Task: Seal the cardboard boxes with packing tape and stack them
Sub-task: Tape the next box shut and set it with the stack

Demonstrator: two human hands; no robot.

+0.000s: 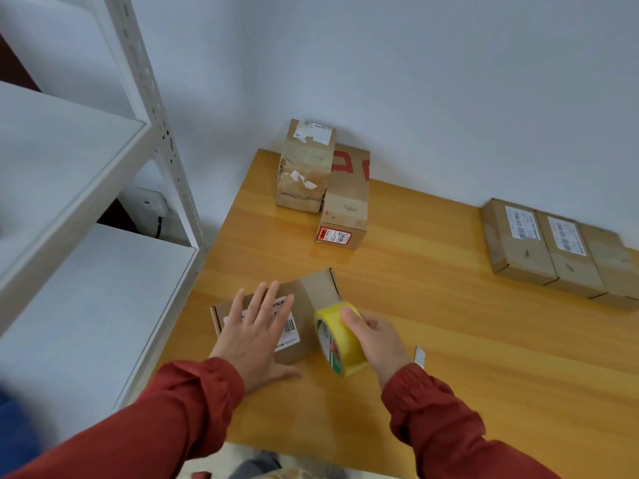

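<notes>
Your open left hand (pixel 254 335) pins the flat brown cardboard box (pixel 304 305); right hand (pixel 377 340) grips the yellow tape roll (pixel 337 340) beside it — draw the tape straight along the seam.

Shipping label (pixel 288 323): largely covered by the left hand (pixel 254 335); print too small to read.
Flat boxes (pixel 553 250) at the table's (pixel 484 357) right edge: rightmost 1 cut by the frame.
Small blade-like object (pixel 419 356): partly hidden behind the right sleeve (pixel 435 409); identity unclear.
</notes>
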